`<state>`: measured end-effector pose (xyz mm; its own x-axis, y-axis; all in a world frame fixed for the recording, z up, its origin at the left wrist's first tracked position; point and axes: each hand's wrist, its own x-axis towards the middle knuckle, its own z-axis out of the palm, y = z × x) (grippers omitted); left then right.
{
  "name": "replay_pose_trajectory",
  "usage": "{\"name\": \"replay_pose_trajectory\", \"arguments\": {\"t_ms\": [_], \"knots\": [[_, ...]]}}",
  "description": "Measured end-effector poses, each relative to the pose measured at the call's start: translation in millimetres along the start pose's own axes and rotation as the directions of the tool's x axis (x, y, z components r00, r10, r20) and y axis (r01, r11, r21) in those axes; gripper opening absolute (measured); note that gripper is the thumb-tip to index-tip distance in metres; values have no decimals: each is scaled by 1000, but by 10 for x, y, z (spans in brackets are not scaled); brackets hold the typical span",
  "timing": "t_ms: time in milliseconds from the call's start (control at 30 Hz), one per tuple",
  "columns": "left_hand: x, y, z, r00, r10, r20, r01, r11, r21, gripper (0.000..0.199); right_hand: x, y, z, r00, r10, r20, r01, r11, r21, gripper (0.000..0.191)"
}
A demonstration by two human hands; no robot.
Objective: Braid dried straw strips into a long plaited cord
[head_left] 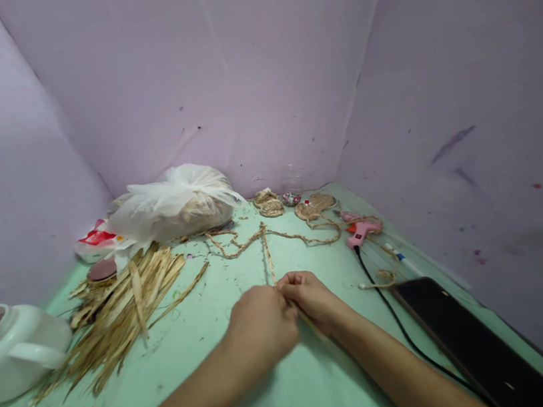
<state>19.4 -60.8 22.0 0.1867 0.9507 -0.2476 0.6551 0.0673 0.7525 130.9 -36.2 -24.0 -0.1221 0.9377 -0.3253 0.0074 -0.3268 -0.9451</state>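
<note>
My left hand [262, 319] and my right hand [307, 296] meet over the middle of the table, fingers closed on a twisted cord [267, 254] of dry plant fibre. From my hands the cord runs straight away to a knot-like point, then wanders off to both sides in loose bends. A pale untwisted strip [314, 329] trails towards me beneath my right wrist. The fingertips overlap, so the exact spot they pinch is hidden. To the left lies a pile of flat dry fibre strips [130, 311].
A white pot [23, 346] with a red stick stands at the left. Behind the strips sits a stuffed white plastic bag [175, 203]. On the right are a pink glue gun [362, 230], its black cable [392, 311] and a dark phone-like slab [472, 337]. Coiled fibre pieces [269, 204] lie at the back.
</note>
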Motion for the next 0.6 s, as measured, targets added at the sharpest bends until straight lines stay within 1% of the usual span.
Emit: {"name": "replay_pose_trajectory", "arguments": {"t_ms": [33, 67, 100, 133, 167, 200, 233, 267, 300, 333, 367, 433, 467, 500, 533, 600], "knots": [[61, -12, -79, 998, 27, -64, -24, 998, 51, 18, 5, 3, -5, 1000, -3, 4, 3, 1000, -16, 3], [121, -26, -147, 995, -6, -100, 8, 1000, 24, 15, 7, 4, -10, 1000, -7, 14, 8, 999, -34, 4], [176, -41, -197, 993, -90, -79, 87, 995, -47, 11, 9, 4, -14, 1000, -14, 26, 15, 999, -51, 6], [224, -59, -225, 986, -164, -24, 158, 975, -154, 9, 9, 4, -17, 999, -25, 39, 27, 998, -62, 8], [263, -81, -230, 975, -211, 67, 221, 938, -267, 11, 9, 3, -18, 998, -39, 51, 42, 997, -58, 9], [294, -106, -216, 962, -218, 166, 266, 893, -364, 12, 11, 2, -18, 997, -54, 63, 57, 997, -44, 9], [317, -131, -191, 949, -193, 251, 288, 852, -437, 11, 16, 3, -19, 995, -65, 77, 67, 997, -27, 9], [333, -154, -163, 937, -154, 313, 296, 825, -481, 9, 23, 6, -20, 993, -73, 91, 75, 997, -14, 9], [345, -173, -137, 929, -125, 349, 297, 815, -498, 9, 34, 11, -22, 991, -80, 105, 81, 997, -12, 8], [353, -187, -119, 925, -115, 363, 294, 821, -490, 9, 47, 18, -28, 990, -85, 115, 89, 996, -27, 8], [360, -194, -109, 927, -118, 356, 285, 838, -465, 9, 61, 26, -38, 988, -94, 121, 102, 993, -63, 8], [374, -197, -106, 941, -136, 309, 253, 890, -379, 10, 80, 42, -66, 982, -139, 127, 163, 965, -203, 8], [384, -198, -104, 949, -149, 279, 239, 915, -324, 11, 81, 46, -83, 975, -179, 132, 212, 930, -301, 9], [397, -203, -98, 954, -166, 250, 233, 936, -266, 12, 73, 48, -100, 963, -230, 142, 269, 873, -406, 9], [413, -215, -84, 957, -186, 223, 234, 949, -210, 12, 57, 46, -115, 944, -288, 158, 328, 794, -511, 9], [450, -258, -34, 968, -203, 149, 224, 965, -138, 12, 8, 34, -135, 899, -393, 194, 411, 602, -685, 10]]}}
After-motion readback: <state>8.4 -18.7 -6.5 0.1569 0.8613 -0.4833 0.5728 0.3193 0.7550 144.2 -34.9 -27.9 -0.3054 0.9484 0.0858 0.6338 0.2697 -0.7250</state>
